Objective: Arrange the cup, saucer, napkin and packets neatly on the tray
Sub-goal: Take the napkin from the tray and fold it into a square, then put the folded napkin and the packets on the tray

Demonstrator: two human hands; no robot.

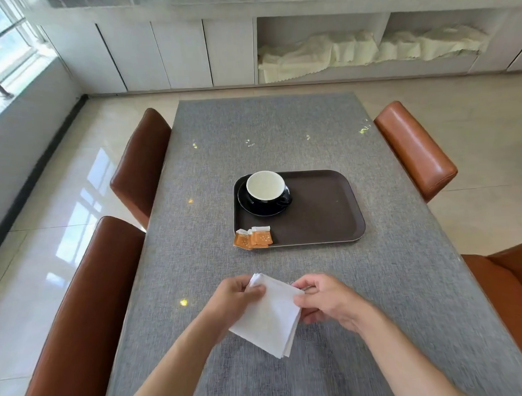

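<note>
A folded white napkin (269,315) is held above the near part of the table. My left hand (235,297) pinches its upper left corner and my right hand (324,301) pinches its right edge. Farther away lies a dark brown tray (323,213). In the tray's far left corner a black cup (266,189) with a white inside stands upright on a black saucer (251,208). Orange and white packets (253,238) lie overlapping at the tray's near left corner, partly over its rim.
The table (280,131) has a grey cloth under a glossy cover. Brown leather chairs stand at the left (85,310), far left (141,164), far right (413,149) and near right (509,291). White cabinets line the back wall.
</note>
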